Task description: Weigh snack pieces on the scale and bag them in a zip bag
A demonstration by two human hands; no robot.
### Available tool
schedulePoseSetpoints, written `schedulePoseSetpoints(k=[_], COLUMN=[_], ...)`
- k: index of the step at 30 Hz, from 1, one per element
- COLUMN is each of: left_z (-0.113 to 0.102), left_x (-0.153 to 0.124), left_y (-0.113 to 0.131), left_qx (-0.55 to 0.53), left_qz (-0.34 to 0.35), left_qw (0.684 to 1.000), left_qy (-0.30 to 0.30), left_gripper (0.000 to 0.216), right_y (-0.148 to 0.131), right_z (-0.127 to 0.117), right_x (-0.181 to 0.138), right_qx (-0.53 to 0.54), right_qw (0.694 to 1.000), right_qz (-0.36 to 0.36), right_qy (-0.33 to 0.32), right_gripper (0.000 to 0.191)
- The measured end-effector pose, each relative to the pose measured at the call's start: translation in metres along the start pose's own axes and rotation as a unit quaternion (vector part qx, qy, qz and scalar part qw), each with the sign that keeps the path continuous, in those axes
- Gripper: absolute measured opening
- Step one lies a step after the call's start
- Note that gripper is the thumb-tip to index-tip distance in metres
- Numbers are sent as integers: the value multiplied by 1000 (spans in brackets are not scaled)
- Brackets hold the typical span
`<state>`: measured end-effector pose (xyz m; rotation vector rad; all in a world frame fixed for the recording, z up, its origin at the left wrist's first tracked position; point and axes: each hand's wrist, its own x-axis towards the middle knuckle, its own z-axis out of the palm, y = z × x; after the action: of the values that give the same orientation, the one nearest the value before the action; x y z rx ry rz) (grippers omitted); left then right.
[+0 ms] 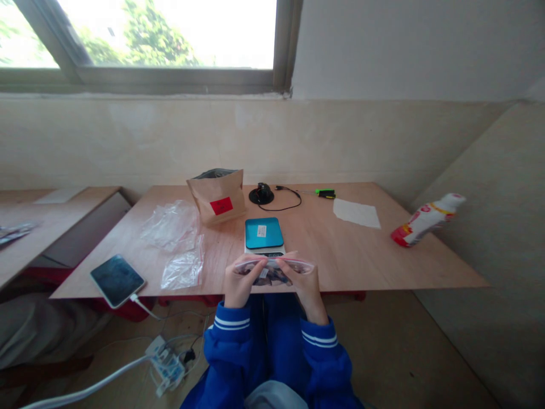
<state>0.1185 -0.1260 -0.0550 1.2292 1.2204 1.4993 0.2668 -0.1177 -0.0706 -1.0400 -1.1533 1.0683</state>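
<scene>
A clear zip bag (272, 275) with a red-edged top and dark pieces inside is held over the table's front edge. My left hand (242, 278) pinches its top edge near the middle, thumb pointing inward. From the other side my right hand (304, 281) grips the same edge, its thumb close to the left one. Just beyond the bag sits a small digital scale (264, 233) with a blue top that bears a white label; its front panel is partly hidden by my hands. Behind the scale, to the left, stands an open brown paper pouch (219, 199) with a red label.
Empty clear bags (183, 270) lie at left, near a charging phone (118, 279) on the table edge. At the back are a black round-based device (261, 194) with a cable and a green-black screwdriver (326, 193). White paper (356, 213) and a bottle (426, 220) are at right.
</scene>
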Motion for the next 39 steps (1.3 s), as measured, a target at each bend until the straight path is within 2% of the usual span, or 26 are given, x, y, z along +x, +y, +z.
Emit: schedulePoseSetpoints(k=[3,7,10,15,19,22,26,29,35,37,39], left_z=[3,4,3,7,14,11,-1,-4,10,10,4], left_x=[-1,0,5,17,25,27,27,26,34,40,46], left_y=[1,-2,-2,2,1,-1,-7,-9,-3,-5,-11], left_qx=[-23,-30,4,75,78,78,78,87,58,56,50], left_qz=[-15,-37,-11,67,71,73,54,26,4,-5,-23], left_qw=[1000,999,1000,995,994,993,995,993,987,987,992], left_qy=[7,-3,-8,8,30,40,40,73,152,148,115], left_gripper=[25,28,27,22,24,27,47,60,67,67,67], right_y=[-2,-8,-10,-1,0,-6,-9,-5,-1,1,5], right_z=[2,5,9,16,22,22,11,3,4,5,1], right_x=[1,5,10,21,30,34,37,38,42,46,54], right_qx=[7,9,4,-6,-17,-32,-47,-76,-133,-139,-144], right_qw=[1000,998,999,1000,999,998,996,994,988,987,988], right_qz=[21,53,35,-7,-42,-63,-56,-55,-76,-68,-55], right_qy=[8,-23,-33,5,23,-4,-52,-64,-33,-35,-24], right_gripper=[23,26,25,25,25,25,45,60,62,62,62])
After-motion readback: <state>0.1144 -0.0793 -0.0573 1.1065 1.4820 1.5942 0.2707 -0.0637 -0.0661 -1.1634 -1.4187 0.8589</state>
